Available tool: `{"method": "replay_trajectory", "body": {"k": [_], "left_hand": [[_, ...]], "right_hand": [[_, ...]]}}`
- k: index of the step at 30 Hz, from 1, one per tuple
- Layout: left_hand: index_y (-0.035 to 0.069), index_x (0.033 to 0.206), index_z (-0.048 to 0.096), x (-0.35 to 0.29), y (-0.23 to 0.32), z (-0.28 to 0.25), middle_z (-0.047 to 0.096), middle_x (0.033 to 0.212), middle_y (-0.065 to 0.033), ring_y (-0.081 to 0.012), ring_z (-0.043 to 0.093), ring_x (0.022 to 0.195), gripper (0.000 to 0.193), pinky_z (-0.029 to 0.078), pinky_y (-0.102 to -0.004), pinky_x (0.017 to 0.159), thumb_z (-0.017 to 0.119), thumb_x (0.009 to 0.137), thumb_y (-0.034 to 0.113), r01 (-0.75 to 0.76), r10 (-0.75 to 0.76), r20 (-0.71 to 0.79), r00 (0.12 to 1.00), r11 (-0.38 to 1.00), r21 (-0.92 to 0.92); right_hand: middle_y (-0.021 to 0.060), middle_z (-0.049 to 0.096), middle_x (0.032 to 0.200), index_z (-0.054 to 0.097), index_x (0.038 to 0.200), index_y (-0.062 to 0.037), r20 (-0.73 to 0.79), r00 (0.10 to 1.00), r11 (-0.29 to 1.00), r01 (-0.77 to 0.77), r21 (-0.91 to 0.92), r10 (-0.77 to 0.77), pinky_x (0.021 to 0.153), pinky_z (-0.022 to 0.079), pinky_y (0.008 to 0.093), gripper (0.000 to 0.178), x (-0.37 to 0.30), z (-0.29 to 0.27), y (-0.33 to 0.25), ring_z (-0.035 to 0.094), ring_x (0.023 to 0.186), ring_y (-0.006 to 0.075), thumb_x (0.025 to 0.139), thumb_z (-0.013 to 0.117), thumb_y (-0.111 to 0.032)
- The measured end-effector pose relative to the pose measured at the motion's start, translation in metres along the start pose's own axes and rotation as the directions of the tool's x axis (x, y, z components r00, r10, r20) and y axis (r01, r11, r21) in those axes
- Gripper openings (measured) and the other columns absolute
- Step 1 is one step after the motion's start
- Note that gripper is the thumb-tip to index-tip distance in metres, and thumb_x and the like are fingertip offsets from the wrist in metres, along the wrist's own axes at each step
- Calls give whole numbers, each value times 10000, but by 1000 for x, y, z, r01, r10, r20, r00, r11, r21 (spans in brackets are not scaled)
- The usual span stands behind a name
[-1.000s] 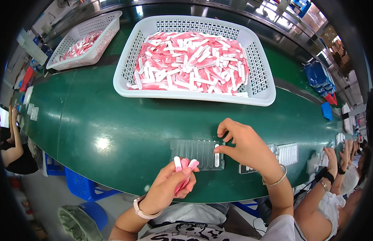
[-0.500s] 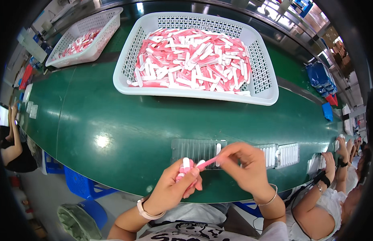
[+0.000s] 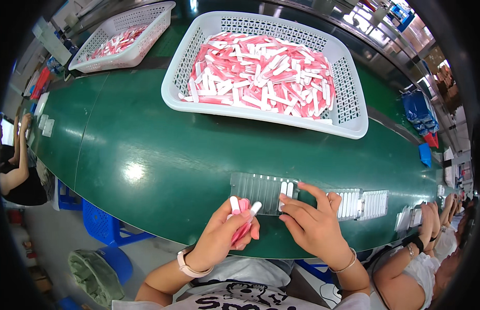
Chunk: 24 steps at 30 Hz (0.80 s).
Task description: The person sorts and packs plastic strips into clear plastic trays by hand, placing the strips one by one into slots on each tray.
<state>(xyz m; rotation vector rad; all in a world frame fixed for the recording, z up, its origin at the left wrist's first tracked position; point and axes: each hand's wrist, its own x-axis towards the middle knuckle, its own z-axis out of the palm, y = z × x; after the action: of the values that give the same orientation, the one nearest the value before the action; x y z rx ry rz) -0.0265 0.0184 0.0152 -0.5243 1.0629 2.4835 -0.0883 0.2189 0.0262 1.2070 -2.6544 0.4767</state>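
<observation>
My left hand (image 3: 219, 235) is closed round several small flat sticks (image 3: 240, 206), pink and white with rounded ends, like small nail files. Just right of it lies a clear ribbed plastic tray (image 3: 245, 183) on the green table. Two white sticks (image 3: 286, 194) lie side by side in slots at its right end; the slots to their left hold none. My right hand (image 3: 315, 222) is over that end with fingers spread, one fingertip on the left stick and the index finger at the tray's far right corner. Its palm side is hidden.
A large white basket (image 3: 170, 93) heaped with pink and white sticks stands beyond my hands. A smaller basket (image 3: 142, 51) sits at the far left. Filled trays (image 3: 374, 204) lie to the right. Other people's arms (image 3: 405, 256) work at the right and left edges.
My right hand has moved from pulling a pink stick out of my left hand to the tray. Two white sticks now show there instead of one. The view has shifted slightly.
</observation>
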Motion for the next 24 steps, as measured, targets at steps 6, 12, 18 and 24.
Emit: {"method": "replay_trajectory", "body": {"k": [6, 12, 18, 24], "left_hand": [[36, 1002, 459, -6, -9, 5, 564, 750, -24, -35, 387, 536, 152, 317, -189, 482, 498, 959, 176, -180, 117, 182, 976, 907, 381], [42, 988, 454, -6, 2, 6, 546, 735, -94, -78, 371, 443, 117, 278, -225, 400, 486, 937, 142, -81, 80, 12, 997, 991, 108], [38, 964, 470, 0, 5, 2, 539, 721, -84, -81, 373, 443, 88, 286, -225, 398, 473, 945, 124, -122, 121, 16, 992, 986, 110], [31, 992, 492, -2, 7, 0, 543, 748, -51, -54, 396, 490, 112, 302, -201, 431, 478, 958, 137, -110, 101, 53, 993, 976, 189]], "right_hand": [[27, 661, 798, 668, 985, -71, 276, 901, 461, -411, 786, 333, 589, 415, 264, 279, 6, -15, -14, 611, 767, 173, 715, 737, -65], [53, 651, 819, 679, 893, -30, -256, 963, 833, 207, 513, -81, 491, 444, 221, 200, 2, 1, -9, 602, 628, 150, 694, 701, -26], [56, 636, 883, 682, 890, -41, -311, 894, 862, 414, 292, -323, 508, 451, 217, 241, -6, 6, -13, 592, 697, 146, 650, 679, -60], [70, 626, 846, 675, 879, -23, -333, 943, 703, 246, 667, -13, 543, 483, 247, 252, 1, 9, -24, 601, 676, 181, 641, 745, 19]]}}
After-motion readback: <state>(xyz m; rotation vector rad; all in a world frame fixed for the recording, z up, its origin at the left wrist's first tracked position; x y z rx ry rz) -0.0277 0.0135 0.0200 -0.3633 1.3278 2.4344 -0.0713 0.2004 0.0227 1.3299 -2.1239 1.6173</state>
